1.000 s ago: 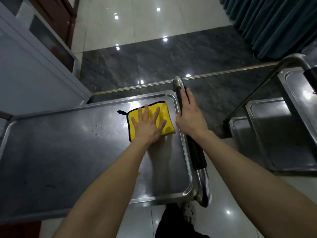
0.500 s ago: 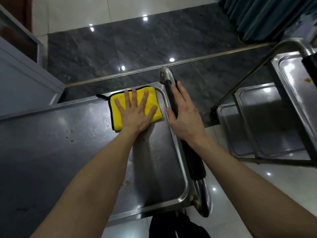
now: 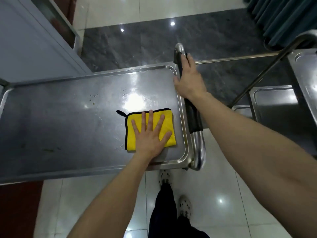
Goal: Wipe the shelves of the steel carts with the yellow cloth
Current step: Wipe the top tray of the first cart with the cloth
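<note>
Cloth [image 3: 169, 118]: flat on the top shelf [image 3: 68, 121] of the near cart, at its right end, just beside the raised rim.
Left hand [image 3: 149, 140]: spread flat on the cloth, fingers straight, pressing, gripping nothing.
Right hand [image 3: 188, 79]: holds the handle [image 3: 193, 117], thumb on the shelf side, fingers over the bar.
Handling: the cloth looks soft, light and limp; it probably slides easily on steel and may bunch if pushed from one edge.
Hold: a flat palm over its middle seems best; pinch a corner or the black loop only to lift it.
Left to wipe: specks [image 3: 92, 100] further left; the second cart [image 3: 274, 103] stands right.
</note>
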The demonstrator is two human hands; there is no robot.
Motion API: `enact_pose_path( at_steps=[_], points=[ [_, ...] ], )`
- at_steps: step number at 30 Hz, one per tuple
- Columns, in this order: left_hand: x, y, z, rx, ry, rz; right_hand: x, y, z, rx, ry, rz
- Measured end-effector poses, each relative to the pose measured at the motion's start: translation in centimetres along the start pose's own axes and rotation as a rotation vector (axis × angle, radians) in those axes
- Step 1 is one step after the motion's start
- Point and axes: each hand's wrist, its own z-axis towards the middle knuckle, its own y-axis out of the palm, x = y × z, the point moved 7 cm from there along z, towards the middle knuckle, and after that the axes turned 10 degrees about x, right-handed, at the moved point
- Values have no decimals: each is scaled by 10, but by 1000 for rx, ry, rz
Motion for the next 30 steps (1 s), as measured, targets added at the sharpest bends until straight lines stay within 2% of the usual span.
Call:
enact_pose_path(
  at_steps=[5,11,14,19,26,30],
  points=[
    [-2,-3,3,-114,-40,-8,5,-2,-56,0,-56,-48],
    [8,-1,-60,-1,-7,0,10,1,-80,7,-19,83],
    [6,1,-55,-10,-27,-22,11,-1,-81,18,-35,106],
    [-2,4,32,-39,-152,-55,10,1,-79,43,-54,106],
    [-5,4,206,-82,-155,-105,13,-1,-83,104,-53,109],
    [-1,6,230,-64,-139,-74,13,-1,-80,104,-40,108]
  ],
)
